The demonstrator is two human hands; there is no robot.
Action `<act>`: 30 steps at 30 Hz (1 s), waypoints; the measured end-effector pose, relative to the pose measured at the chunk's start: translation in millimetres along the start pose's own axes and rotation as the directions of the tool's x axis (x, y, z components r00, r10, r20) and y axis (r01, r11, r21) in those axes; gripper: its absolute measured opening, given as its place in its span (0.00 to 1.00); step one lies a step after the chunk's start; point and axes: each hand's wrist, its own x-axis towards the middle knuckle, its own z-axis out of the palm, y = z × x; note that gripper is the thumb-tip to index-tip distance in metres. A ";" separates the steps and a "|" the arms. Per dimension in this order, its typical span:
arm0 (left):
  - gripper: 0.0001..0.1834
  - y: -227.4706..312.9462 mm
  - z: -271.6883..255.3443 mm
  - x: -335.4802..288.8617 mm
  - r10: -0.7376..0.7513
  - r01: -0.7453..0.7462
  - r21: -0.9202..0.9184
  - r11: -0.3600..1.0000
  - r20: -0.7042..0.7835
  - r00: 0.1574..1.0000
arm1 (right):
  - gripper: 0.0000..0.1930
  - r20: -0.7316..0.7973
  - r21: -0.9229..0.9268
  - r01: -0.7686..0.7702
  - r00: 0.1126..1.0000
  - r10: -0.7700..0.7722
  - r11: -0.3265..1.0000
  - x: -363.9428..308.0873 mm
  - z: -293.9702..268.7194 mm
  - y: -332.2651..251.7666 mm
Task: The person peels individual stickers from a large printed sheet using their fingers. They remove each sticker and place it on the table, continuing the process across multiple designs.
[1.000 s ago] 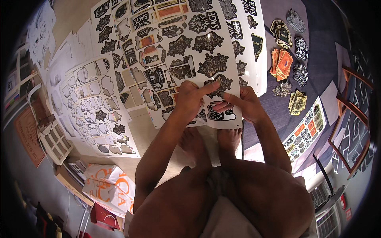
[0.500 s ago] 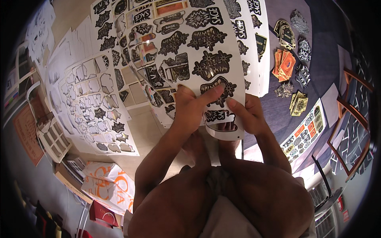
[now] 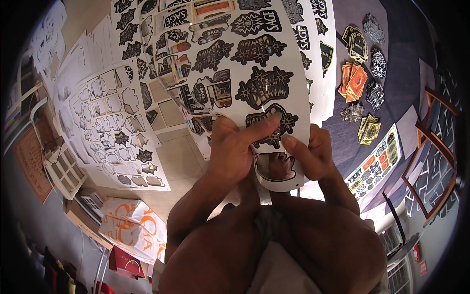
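Both hands grip the near end of a long white sticker sheet (image 3: 230, 71), printed with black-and-gold die-cut stickers. My left hand (image 3: 235, 147) pinches its left side, the thumb lying across a dark star-edged sticker (image 3: 262, 88)'s nearer neighbour. At the right edge, my right hand (image 3: 316, 152) is closed on the sheet, thumb on top and fingers curled behind. Below the thumbs is a cut-out opening, and skin shows through it. Whether the hidden fingers hold a loose sticker cannot be seen. The sheet's near end curls down over my lap.
More sticker sheets lie beneath and to the right. At left is a mostly peeled sheet (image 3: 112, 132). Sorted piles sit on the dark table at right: orange cards (image 3: 352, 81), gold stickers (image 3: 368, 130) and black ones. A smaller sheet (image 3: 377, 161) lies nearer. A white-and-orange bag (image 3: 132, 225) stands lower left.
The sheet's near end has come down toward me, and both hands shifted slightly. The black-and-white sticker piece visible in the cut-out before no longer shows; skin appears there instead.
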 end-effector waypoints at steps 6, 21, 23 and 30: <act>0.12 4.3 2.1 -4.3 -0.025 0.025 -0.055 0.998 0.006 1.000 | 0.10 0.003 0.038 0.077 0.997 -0.077 0.996 0.5 5.1 -2.2; 0.12 9.6 -2.0 -8.5 -0.040 0.040 -0.060 0.997 0.006 0.999 | 0.07 0.005 -0.157 0.272 0.962 -0.274 0.949 4.3 11.8 2.3; 0.12 10.3 -1.7 -8.2 -0.047 0.048 -0.054 0.997 0.009 0.999 | 0.07 0.012 -0.186 0.270 0.962 -0.273 0.945 3.9 11.7 2.4; 0.13 11.2 -1.4 -7.7 -0.046 0.046 -0.022 0.999 0.009 0.999 | 0.07 0.009 -0.198 0.297 0.954 -0.301 0.934 5.4 13.1 1.5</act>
